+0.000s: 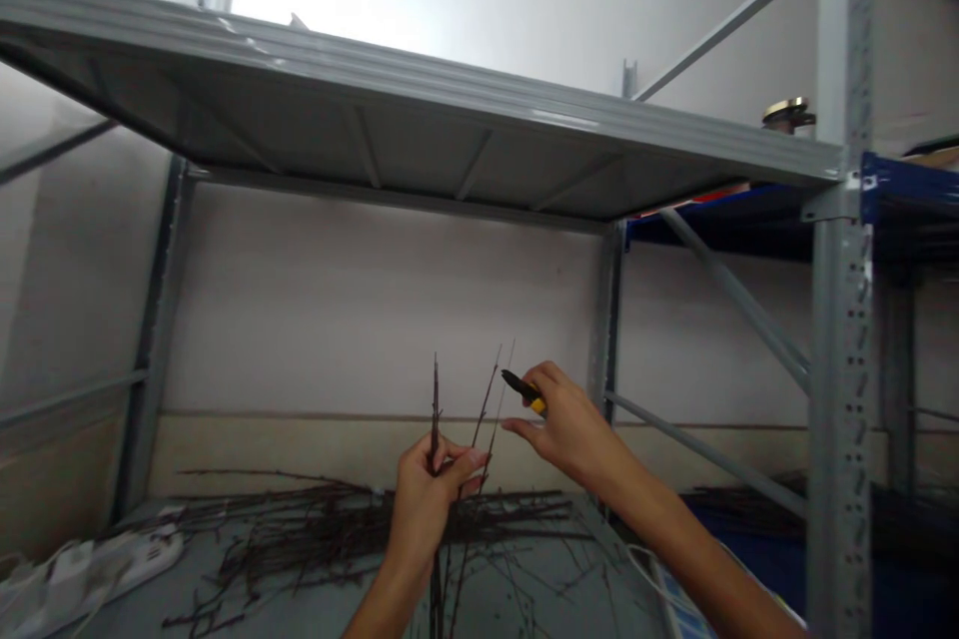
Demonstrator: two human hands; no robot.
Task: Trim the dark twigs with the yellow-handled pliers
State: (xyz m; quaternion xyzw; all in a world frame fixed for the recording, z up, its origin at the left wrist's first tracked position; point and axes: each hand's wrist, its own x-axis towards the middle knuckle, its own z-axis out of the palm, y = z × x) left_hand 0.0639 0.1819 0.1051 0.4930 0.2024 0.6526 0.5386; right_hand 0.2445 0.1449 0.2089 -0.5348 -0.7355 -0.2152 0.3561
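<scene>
Several twigs (435, 399) in left hand (426, 504); yellow-handled tool (525, 393) in right hand (569, 434).

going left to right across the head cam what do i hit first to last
white power strip, left hand gripping bare twigs, right hand holding a black-and-yellow tool, grey steel rack upright
</scene>
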